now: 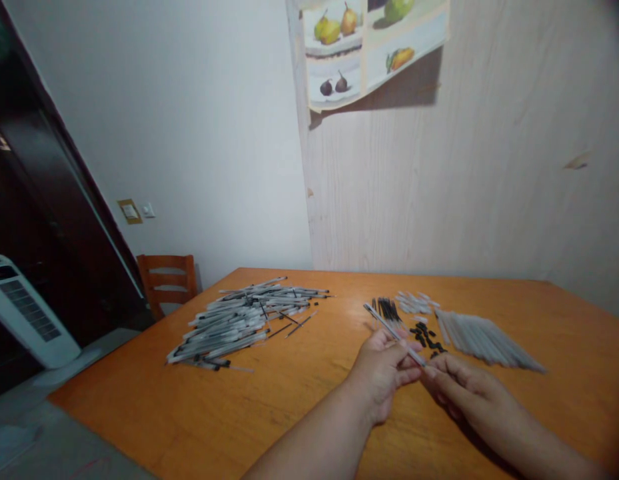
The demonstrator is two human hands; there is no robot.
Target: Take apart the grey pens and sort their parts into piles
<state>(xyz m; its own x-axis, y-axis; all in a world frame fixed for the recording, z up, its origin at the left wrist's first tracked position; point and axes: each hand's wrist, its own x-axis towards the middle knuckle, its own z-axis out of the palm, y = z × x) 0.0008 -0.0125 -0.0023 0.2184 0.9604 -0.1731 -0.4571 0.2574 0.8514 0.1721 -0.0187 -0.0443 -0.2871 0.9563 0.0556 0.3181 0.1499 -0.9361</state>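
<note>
A slim clear pen barrel with a dark refill inside, a ballpoint pen (386, 323), slants between my two hands over the table. My left hand (382, 370) is closed around its middle, thumb on top. At the near end of the pen, my right hand (464, 387) pinches with thumb and forefinger; any small part between those fingertips is hidden. Just beyond my hands lie small black plugs (423, 333), a row of dark refills (386, 310) and several small whitish clear caps (416, 303). Clear empty barrels (479, 339) lie side by side behind my right hand.
A large heap of pens (244, 320) covers the left part of the wooden table (229, 427), with a few loose dark refills at its right edge. A wooden chair (168, 277) stands past the far left edge, and a white appliance (32, 313) is on the floor.
</note>
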